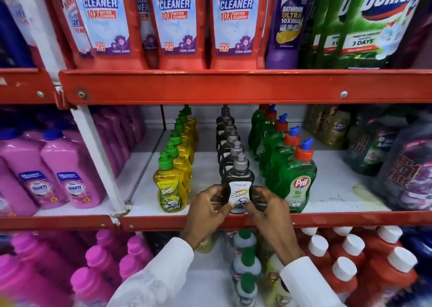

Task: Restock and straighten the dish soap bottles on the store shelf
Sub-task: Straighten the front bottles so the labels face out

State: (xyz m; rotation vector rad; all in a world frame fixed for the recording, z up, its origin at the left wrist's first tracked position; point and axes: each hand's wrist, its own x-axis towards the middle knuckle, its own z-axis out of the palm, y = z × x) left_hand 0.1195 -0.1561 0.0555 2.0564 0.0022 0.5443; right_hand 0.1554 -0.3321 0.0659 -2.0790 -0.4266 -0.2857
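Observation:
On the middle shelf (210,171) stand three rows of dish soap running front to back. The front dark bottle with a grey cap and white "Super" label (238,185) sits at the shelf's front edge. My left hand (208,211) grips its left side and my right hand (266,209) grips its right side, fingers around the lower body. A row of yellow bottles with green caps (170,190) stands to the left. To the right is a row of green Pril bottles with red caps (297,183).
The red shelf lip (163,220) runs under my hands. Pink bottles (70,185) fill the left bay, dark refill pouches (402,171) stand at right. Bathroom cleaner packs (173,21) sit above. Red and pink bottles crowd the shelf below.

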